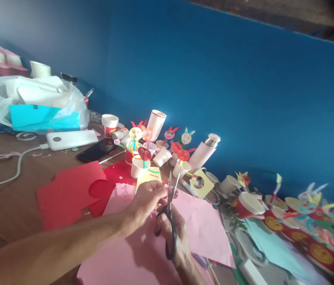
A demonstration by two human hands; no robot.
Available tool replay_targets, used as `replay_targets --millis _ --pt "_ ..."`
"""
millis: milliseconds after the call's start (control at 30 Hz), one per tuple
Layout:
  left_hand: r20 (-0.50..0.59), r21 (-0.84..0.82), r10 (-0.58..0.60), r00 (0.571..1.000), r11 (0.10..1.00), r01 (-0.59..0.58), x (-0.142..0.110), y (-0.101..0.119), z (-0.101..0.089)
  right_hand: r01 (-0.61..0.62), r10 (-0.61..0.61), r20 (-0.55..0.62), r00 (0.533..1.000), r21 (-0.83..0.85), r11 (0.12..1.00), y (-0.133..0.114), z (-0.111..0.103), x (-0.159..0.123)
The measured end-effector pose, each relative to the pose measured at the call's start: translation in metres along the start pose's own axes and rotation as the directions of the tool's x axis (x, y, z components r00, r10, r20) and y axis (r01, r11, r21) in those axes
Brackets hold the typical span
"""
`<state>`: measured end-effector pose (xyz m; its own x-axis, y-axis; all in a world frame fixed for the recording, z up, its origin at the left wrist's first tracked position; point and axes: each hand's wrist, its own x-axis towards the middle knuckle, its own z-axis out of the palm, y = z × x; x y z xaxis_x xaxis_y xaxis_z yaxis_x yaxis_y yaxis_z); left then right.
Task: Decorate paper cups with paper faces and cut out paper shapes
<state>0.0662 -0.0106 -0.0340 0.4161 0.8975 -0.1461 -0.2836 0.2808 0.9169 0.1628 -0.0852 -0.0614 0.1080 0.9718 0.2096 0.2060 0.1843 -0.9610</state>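
My right hand (178, 229) is wrapped round a pair of scissors (171, 231) with dark handles. The blades are parted and point away from me. Close beside them, my left hand (149, 198) is closed in a pinch. Something small and pinkish shows at its fingertips, too small to name. Both hands are above large sheets of pink paper (205, 225). Just beyond my left hand lies a yellow piece of paper (149, 176) with coloured marks. A white paper cup (140, 166) with a red paper face figure (144, 154) stands behind it.
Red paper (68, 194) with a round cut-out lies left, near a phone (95, 150) and a white power bank (72, 139). A pink flask (204, 152) leans at the blue wall. Several decorated cups (278, 217) stand right. A plastic bag (0, 99) sits back left.
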Motion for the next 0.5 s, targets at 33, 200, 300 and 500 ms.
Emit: replay_targets --millis 33,200,300,500 --pt "0.002 0.000 0.001 1.000 1.000 -0.001 0.0004 -0.0007 -0.0003 -0.002 0.002 0.002 1.000 -0.006 1.000 0.0001 -0.0002 0.0003" --pt "0.015 -0.006 -0.009 1.000 1.000 0.009 0.0016 -0.0021 -0.0007 -0.017 0.017 -0.002 1.000 -0.019 1.000 0.0016 -0.0010 0.0000" --pt "0.015 -0.010 -0.012 1.000 1.000 0.012 0.0026 -0.0025 -0.0007 -0.020 0.020 -0.004 1.000 -0.026 0.999 0.0027 -0.0013 -0.0010" --pt "0.005 -0.021 -0.006 1.000 1.000 0.006 0.0020 -0.0014 -0.0002 -0.007 0.007 -0.009 1.000 -0.031 1.000 0.0041 -0.0014 -0.0011"
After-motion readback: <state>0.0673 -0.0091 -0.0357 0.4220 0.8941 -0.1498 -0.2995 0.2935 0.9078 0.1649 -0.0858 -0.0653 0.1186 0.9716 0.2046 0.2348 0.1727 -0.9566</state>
